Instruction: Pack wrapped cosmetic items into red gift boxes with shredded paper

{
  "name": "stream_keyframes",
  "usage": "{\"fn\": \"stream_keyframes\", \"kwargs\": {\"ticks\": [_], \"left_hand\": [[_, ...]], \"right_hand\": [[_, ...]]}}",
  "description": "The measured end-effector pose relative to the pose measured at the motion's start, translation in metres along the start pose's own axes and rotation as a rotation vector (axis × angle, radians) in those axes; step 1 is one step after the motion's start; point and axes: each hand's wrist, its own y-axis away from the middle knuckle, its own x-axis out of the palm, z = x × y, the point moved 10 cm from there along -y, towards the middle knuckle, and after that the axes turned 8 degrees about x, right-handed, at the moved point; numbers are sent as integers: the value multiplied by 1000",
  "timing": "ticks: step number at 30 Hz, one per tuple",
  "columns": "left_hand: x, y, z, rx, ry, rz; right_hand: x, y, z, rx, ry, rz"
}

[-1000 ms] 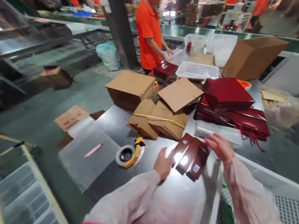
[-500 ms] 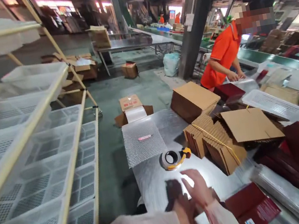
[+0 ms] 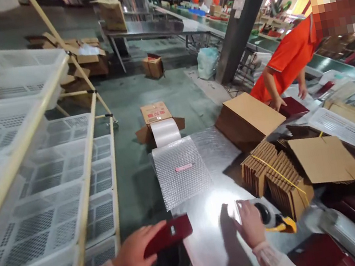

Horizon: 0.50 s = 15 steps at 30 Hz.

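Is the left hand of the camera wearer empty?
No, the left hand holds a dark red box between thumb and fingers.

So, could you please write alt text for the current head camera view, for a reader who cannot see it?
A person's left hand grips a dark red box at a metal table's edge; the right hand is beside a tape dispenser. Bubble wrap and strapped cardboard lie beyond, with a rack of white baskets at left.

the right hand (image 3: 251, 224) hides part of the tape (image 3: 275, 218); the label (image 3: 172, 230) on the held box (image 3: 181, 229) (tiny from here) is unreadable.
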Motion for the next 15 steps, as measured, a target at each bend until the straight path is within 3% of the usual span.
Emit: {"fn": "stream_keyframes", "kwargs": {"ticks": [3,6,8,10,13,15], "left_hand": [[-46,-53,12,-20,-78,-100],[-73,-127,12,-21,-151,-132],[-82,-170,16,-30,-166,-153],[-88,-199,25,-70,-184,-182],[-87,-224,34,-112,-235,-158],[-74,-228,32,-99,-253,-98]], "right_hand": [[25,-59,105,-273,-143,276],[53,-122,161,-264,-116,437],[65,-144,167,-242,-110,474],[72,-147,157,-211,-119,487],[74,-127,137,-172,-137,512],[71,-105,130,-163,-147,543]]}}
